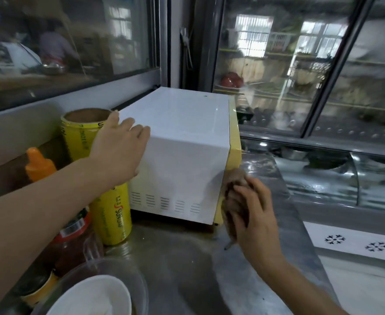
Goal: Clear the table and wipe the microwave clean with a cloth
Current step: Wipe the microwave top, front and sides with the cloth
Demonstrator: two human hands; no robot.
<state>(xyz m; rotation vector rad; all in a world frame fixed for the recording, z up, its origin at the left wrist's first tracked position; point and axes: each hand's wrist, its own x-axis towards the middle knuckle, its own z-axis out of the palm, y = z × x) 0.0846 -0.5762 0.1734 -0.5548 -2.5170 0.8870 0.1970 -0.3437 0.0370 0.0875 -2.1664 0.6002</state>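
Your left hand (121,147) lies flat on the white microwave (182,151), fingers straight and a little spread over its top back edge, palm against the vented side panel. Nothing is gripped in it.

Your right hand (254,214) holds a brown cloth (233,201) bunched up, fingers curled round it, pressing it against the microwave's yellow front edge low down, at the corner where the white side panel ends. The cloth is blurred; a thin tail of it hangs toward the table (182,264).

The microwave sits at the far edge of the steel table, in the corner under the window (68,42), its side panel facing you and its yellow front facing right.

Along the table's left edge:
- yellow cling-film roll (112,212), upright, just beside the microwave's back, partly hidden by your left forearm
- orange squeeze bottle (39,164) behind the roll, near the wall
- red-capped sauce bottle (71,244) in front of the roll, under your forearm
- clear plastic jug (100,262) at the near left corner, with a white bowl (96,296) in it
- a dark jar with a yellow band (36,289) to the left of the jug, mostly cut off

Right of the table stands a glass-fronted display fridge (300,76). Below it, past the table's right edge, is a glass-topped chest freezer (323,178) with a white snowflake-printed strip (355,242).
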